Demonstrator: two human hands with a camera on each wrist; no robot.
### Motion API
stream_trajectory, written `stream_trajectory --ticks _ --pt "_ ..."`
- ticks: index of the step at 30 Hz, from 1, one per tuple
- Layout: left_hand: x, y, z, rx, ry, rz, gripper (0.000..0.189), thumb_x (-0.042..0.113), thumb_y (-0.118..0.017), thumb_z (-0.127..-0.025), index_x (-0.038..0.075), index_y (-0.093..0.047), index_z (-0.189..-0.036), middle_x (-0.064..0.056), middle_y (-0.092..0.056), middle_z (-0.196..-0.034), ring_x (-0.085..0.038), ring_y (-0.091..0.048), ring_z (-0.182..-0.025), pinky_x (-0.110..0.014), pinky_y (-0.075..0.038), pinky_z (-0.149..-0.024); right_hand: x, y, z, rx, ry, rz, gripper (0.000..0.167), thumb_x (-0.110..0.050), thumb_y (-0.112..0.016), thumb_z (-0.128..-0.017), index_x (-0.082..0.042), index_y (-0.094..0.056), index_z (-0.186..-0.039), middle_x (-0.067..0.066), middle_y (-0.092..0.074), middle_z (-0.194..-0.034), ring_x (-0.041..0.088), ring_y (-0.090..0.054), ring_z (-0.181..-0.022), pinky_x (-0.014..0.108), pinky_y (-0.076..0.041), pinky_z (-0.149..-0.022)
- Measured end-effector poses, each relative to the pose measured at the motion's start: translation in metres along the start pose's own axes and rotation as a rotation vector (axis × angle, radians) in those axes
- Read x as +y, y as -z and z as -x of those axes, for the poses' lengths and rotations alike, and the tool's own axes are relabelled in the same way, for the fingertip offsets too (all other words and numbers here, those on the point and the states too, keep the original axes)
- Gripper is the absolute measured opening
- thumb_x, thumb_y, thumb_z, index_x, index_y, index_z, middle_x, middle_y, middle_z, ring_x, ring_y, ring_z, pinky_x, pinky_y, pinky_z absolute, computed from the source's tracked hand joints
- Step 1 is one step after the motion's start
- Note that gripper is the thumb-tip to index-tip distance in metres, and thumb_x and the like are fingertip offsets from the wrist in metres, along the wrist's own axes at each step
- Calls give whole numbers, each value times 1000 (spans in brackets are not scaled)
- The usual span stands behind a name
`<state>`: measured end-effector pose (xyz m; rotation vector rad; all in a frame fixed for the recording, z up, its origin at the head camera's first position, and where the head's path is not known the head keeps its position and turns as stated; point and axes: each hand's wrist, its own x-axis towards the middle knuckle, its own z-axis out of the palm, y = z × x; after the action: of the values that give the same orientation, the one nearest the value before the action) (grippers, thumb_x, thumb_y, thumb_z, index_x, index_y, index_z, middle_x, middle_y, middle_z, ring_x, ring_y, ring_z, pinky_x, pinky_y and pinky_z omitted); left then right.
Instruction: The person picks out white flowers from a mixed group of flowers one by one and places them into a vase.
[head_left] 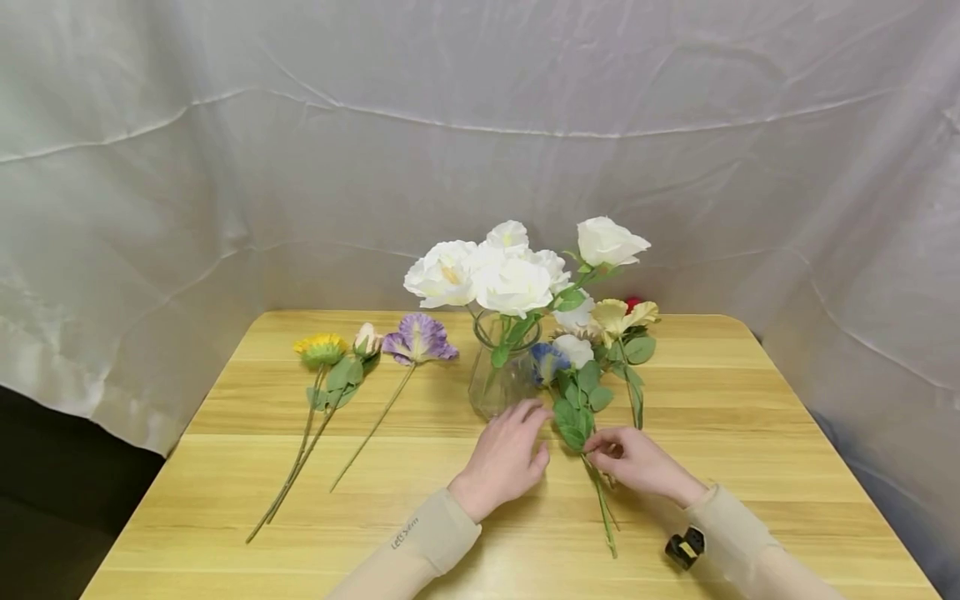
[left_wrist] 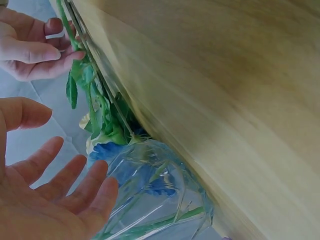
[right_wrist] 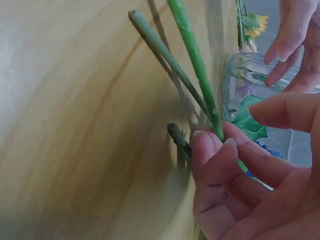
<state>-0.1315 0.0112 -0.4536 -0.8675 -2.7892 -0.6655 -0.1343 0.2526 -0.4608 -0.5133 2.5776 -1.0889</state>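
Observation:
My right hand [head_left: 633, 460] pinches a bright green flower stem [right_wrist: 197, 65] among the flowers lying right of the glass vase [head_left: 483, 390]. Two darker stem ends show beside it in the right wrist view. Green leaves [head_left: 576, 417] lie just beyond the fingertips, with a blue flower [head_left: 549, 363] and a white rose [head_left: 576, 350] at the heads. My left hand [head_left: 504, 457] hovers before the vase, fingers spread and relaxed, holding nothing. Several large white blooms [head_left: 517, 285] stand in the vase, and one white rose [head_left: 609, 242] leans out to the right.
Left of the vase lie a purple flower [head_left: 418, 337], a yellow flower [head_left: 321, 350] and a pale pink rosebud [head_left: 367, 340]. A pale yellow flower [head_left: 611, 318] and a red bloom [head_left: 634, 303] lie behind on the right. Grey cloth [head_left: 450, 183] hangs behind the wooden table [head_left: 202, 500].

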Motion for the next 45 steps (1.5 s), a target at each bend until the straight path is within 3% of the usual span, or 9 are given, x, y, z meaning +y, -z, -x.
stream_trajectory --ticks 5,11,16,20,24,31,39,45 --pt "0 0 0 5 -4 5 40 19 -63 -95 10 -60 -133 -10 -59 -141 -27 -61 -127 -46 -53 -108 0 2 4 63 -35 -106 24 -14 -62 -97 3 -69 -113 17 -73 -104 7 -64 -80 22 -57 -68" --pt "-1 -1 1 16 -10 18 41 17 -63 -94 9 -60 -134 -11 -59 -140 -28 -61 -126 -46 -53 -107 -2 6 12 96 -120 -382 39 -14 -60 -99 12 -56 -127 24 -67 -114 12 -71 -90 24 -59 -74" --pt "-2 -1 1 21 -11 22 41 17 -63 -94 9 -60 -133 -11 -59 -140 -28 -61 -126 -46 -53 -107 -1 8 18 52 -132 -585 46 -14 -59 -100 13 -44 -134 7 -66 -106 10 -70 -89 18 -55 -72" --pt "-1 -1 1 18 -7 26 39 17 -63 -94 10 -60 -132 -11 -59 -141 -29 -61 -127 -48 -53 -108 4 7 22 20 -141 -766 36 -11 -59 -100 -1 -46 -133 -2 -67 -107 9 -70 -89 15 -57 -73" --pt "-1 -1 2 14 -3 39 39 17 -63 -94 10 -60 -132 -12 -59 -142 -29 -60 -128 -49 -52 -108 5 6 26 -8 -143 -933 31 -7 -56 -101 -11 -47 -130 -5 -68 -105 8 -70 -89 14 -57 -75" --pt "-2 -1 3 20 -1 49 39 17 -63 -94 10 -60 -133 -12 -59 -141 -29 -60 -128 -49 -52 -108 5 1 25 -114 -212 -1249 27 -4 -50 -103 -5 -46 -130 1 -70 -107 9 -70 -95 15 -58 -86" --pt "-3 0 4 20 5 41 41 17 -63 -94 10 -59 -134 -12 -58 -142 -28 -59 -129 -47 -52 -109 7 -1 20 -232 -194 -1315 24 -11 -39 -109 -8 -59 -121 0 -73 -101 6 -71 -87 12 -58 -80" --pt "-6 1 6 16 22 38 43 17 -64 -94 11 -58 -137 -10 -58 -142 -28 -60 -128 -46 -52 -109 5 -2 18 -242 -167 -1299 18 -7 -41 -107 -5 -50 -123 0 -72 -97 6 -71 -83 11 -58 -76"
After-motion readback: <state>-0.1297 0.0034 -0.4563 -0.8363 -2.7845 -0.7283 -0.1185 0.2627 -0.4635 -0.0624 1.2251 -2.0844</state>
